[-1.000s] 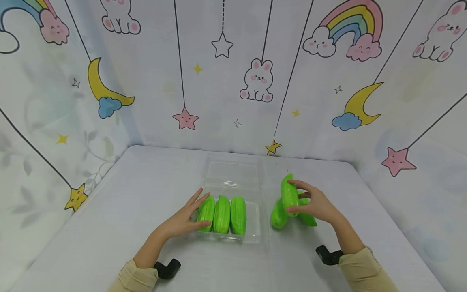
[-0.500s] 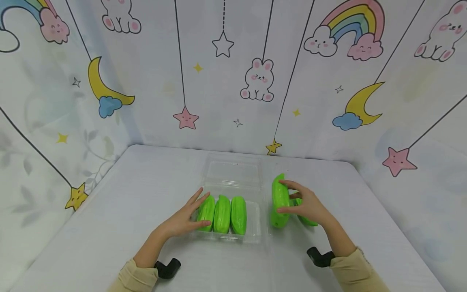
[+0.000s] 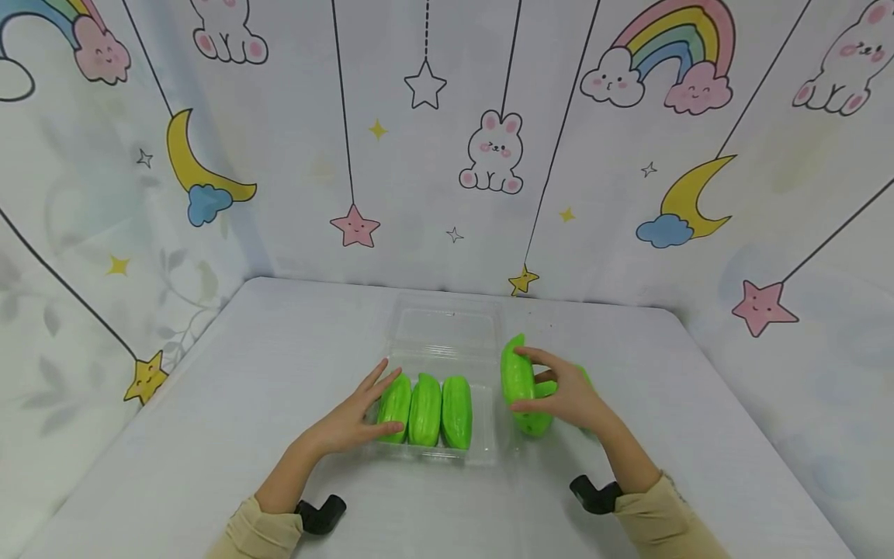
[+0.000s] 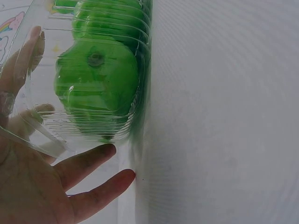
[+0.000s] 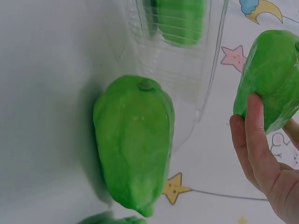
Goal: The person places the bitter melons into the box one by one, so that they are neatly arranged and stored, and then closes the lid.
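Observation:
My right hand (image 3: 566,392) grips a long green ridged fruit (image 3: 518,375), plastic-looking with a pointed tip, holding it above the table just right of the clear plastic box (image 3: 486,423). The right wrist view shows the held fruit (image 5: 271,77) between fingers and thumb. Below it, another green fruit (image 5: 134,140) lies on the table, partly hidden in the head view. Three similar fruits (image 3: 424,411) lie side by side in the box's left and middle. My left hand (image 3: 349,415) spreads its straight fingers at the box's left end; in the left wrist view, some fingers show through its clear wall (image 4: 93,126).
The box's clear lid (image 3: 447,326) lies folded back behind it. A further green fruit (image 3: 585,376) is mostly hidden behind my right hand. The white tabletop (image 3: 279,334) ends at a cartoon-printed backdrop (image 3: 419,171).
My right hand has carried the held fruit leftward, from above the loose fruits toward the box's right side. The left hand and the fruits in the box have stayed put.

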